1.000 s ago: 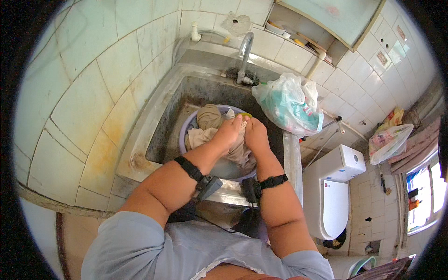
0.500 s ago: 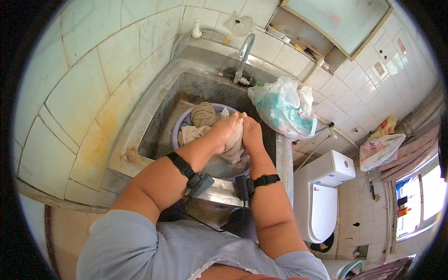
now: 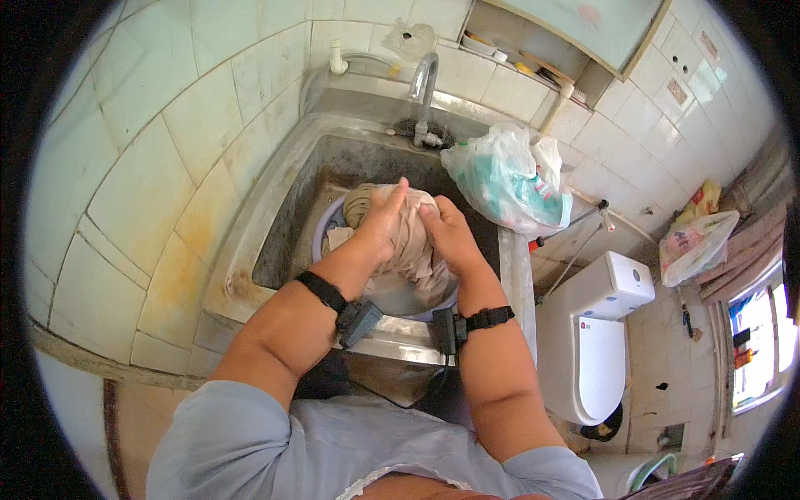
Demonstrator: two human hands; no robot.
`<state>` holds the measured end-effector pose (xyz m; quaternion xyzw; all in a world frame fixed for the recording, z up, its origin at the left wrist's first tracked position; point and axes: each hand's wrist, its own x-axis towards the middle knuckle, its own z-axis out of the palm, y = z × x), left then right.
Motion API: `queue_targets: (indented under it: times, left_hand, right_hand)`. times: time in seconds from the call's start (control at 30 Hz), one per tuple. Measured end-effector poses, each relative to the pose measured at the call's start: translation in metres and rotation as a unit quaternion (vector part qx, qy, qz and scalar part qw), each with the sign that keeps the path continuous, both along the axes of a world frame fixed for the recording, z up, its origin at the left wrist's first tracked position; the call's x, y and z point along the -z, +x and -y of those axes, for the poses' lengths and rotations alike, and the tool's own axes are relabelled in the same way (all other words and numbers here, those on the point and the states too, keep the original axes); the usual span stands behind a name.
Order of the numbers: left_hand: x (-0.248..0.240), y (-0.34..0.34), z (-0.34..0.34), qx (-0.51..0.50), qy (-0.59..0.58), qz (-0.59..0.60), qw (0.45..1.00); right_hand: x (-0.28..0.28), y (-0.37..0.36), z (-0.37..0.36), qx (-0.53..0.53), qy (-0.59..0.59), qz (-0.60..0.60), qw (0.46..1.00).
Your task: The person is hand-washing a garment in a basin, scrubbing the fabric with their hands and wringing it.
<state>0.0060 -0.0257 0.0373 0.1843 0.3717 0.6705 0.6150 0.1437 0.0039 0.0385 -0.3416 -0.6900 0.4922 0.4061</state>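
A wet beige cloth (image 3: 410,237) is bunched between my two hands over a pale purple basin (image 3: 317,242). My left hand (image 3: 381,218) presses on the cloth's left side, its fingers partly hidden by the folds. On the other side my right hand (image 3: 451,233) grips the cloth with thumb and fingers. More cloth, darker and khaki (image 3: 359,202), lies in the basin behind my left hand. The lower end of the beige cloth hangs into cloudy water (image 3: 392,296) at the basin's near side.
The basin stands in a metal sink (image 3: 292,179) below a curved tap (image 3: 423,96). A plastic bag with teal contents (image 3: 517,183) rests on the sink's right corner. Tiled wall (image 3: 158,200) borders the left. Farther right are a white toilet (image 3: 600,367) and a hanging bag (image 3: 696,246).
My hands have come apart a little and now spread more of the beige cloth between them. My left hand has shifted left and turned thumb upward. The whole view has shifted slightly.
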Motion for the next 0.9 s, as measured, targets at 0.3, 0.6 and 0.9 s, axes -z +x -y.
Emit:
queue_targets:
  times: [0.3, 0.6, 0.9]
  left_hand:
    - [0.032, 0.006, -0.005, 0.100, 0.107, 0.017, 0.989]
    - [0.026, 0.014, -0.003, 0.100, 0.070, 0.004, 0.992]
    - [0.031, 0.025, -0.003, 0.060, 0.059, -0.014, 0.996]
  right_hand:
    - [-0.024, -0.030, 0.027, 0.099, 0.153, 0.221, 0.958]
    - [0.009, -0.020, -0.002, 0.162, 0.182, 0.124, 0.962]
    - [-0.001, -0.026, 0.001, 0.171, 0.346, 0.228, 0.894]
